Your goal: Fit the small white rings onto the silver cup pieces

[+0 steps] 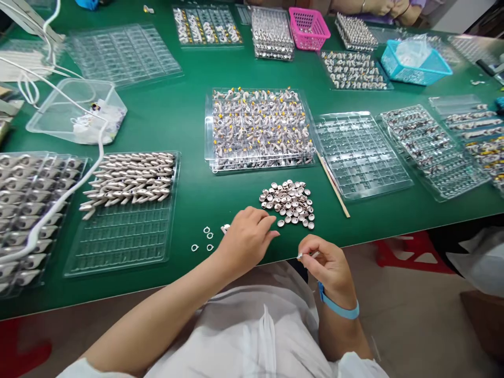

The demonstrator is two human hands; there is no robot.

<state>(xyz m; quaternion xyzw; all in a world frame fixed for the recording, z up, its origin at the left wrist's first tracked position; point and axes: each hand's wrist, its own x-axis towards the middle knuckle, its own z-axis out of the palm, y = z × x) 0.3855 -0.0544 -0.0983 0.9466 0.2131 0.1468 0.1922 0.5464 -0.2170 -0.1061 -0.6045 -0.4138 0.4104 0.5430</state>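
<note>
My left hand reaches over the green table at the near edge of a pile of small round metal caps. Its thumb and forefinger are apart, with nothing visible between them. My right hand, with a light blue band on its wrist, is just off the table's front edge. Thumb and fingers pinch a small pale part, mostly hidden by the fingertips. Left of my left hand lie several small white rings, and a small metal piece is partly covered by that hand.
Behind the pile stands a stacked tray of white curved parts. A wooden stick lies beside a clear tray. To the left are a tray of metal pieces, a white cable and a plastic tub. Another person's hands show at the far side.
</note>
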